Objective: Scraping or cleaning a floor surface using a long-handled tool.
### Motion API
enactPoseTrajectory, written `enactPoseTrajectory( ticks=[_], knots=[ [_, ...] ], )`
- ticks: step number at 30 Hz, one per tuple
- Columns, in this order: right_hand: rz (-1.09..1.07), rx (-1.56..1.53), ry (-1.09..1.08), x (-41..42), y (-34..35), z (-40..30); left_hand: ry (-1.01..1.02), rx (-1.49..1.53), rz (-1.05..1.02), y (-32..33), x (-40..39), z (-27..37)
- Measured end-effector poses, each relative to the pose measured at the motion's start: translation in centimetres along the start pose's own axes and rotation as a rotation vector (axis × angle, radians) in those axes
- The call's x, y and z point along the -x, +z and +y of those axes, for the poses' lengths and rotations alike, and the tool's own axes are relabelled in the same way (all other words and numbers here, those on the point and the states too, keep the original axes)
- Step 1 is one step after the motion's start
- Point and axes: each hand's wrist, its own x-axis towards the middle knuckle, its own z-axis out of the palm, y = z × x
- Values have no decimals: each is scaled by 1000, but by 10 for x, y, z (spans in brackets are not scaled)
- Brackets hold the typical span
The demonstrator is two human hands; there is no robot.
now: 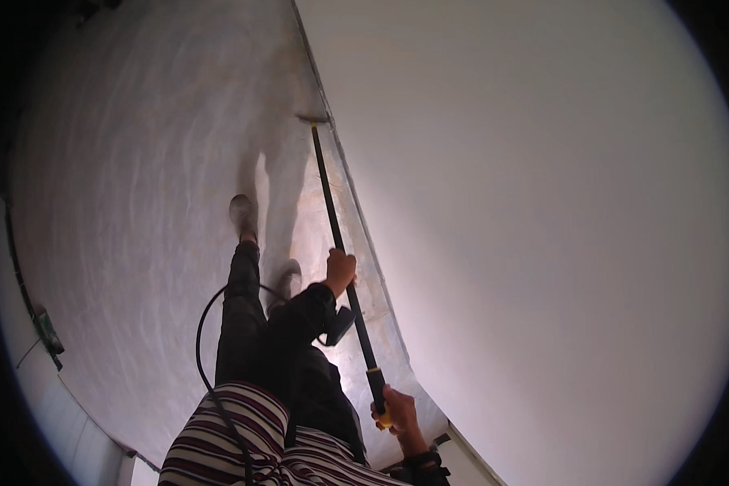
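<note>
A long black pole [330, 203] with yellow fittings slants up the view, its flat dark head [313, 119] resting on the floor close to the foot of the wall. Around the middle of the pole is my left hand [341, 270], fingers closed on it. Lower down, my right hand [397, 410] grips the black and yellow handle end. The kind of tool head is too small to tell. A black device hangs by my left wrist, and a black cable loops beside my striped top.
A smooth pale wall [522, 243] fills the right side. The grey, streaked floor [127, 212] spreads to the left, where a green object [50, 333] lies at the far edge. My shoes [241, 209] stand left of the pole. A pale panelled surface [79, 419] shows at lower left.
</note>
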Motion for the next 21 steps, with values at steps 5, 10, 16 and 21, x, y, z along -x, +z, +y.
enactPoseTrajectory(
  ticks=[5,10,16,21],
  knots=[
    [78,-68,12,13,9,29,-70,-195,61,-3,17,-11],
    [98,-134,77,25,15,27,-179,-152,20,-1,25,-8],
    [91,-112,84,25,1,49,-181,-199,64,2,35,-27],
    [128,-33,51,5,8,35,-40,-219,66,0,13,-23]
  ],
)
